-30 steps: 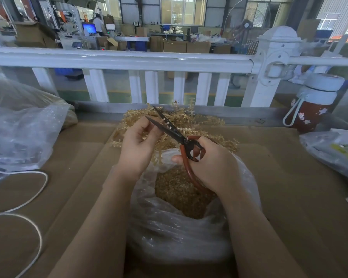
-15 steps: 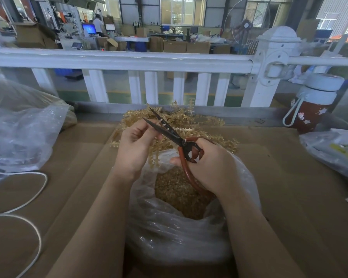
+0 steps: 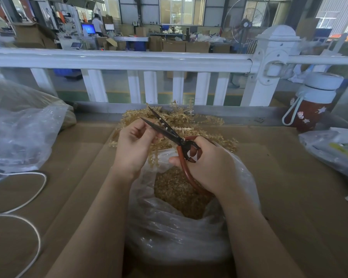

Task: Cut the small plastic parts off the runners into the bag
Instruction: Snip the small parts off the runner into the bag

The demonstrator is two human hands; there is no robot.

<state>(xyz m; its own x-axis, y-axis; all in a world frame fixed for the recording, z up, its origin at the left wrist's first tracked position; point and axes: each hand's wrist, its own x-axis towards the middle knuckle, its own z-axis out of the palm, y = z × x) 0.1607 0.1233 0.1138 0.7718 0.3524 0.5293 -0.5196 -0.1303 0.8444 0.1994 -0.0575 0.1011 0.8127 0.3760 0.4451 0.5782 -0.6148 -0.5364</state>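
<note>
A large clear bag [image 3: 18, 133] and a loose white cord [image 3: 28, 197] are lying at the far left of the cardboard-covered table [image 3: 289, 197], out of the way. The left hand [image 3: 135, 149] is pinching a yellow runner [image 3: 155, 155] and holding it over the open bag [image 3: 169, 237], probably so cut pieces drop straight onto the small plastic parts [image 3: 179, 193] heaped inside. The right hand [image 3: 209, 167] is gripping the red-handled scissors [image 3: 169, 131], blades parted at the runner. Uncut runners [image 3: 199, 121] are waiting in a pile just behind. A lidded bottle [image 3: 311, 103] is standing far right, clear of the work.
</note>
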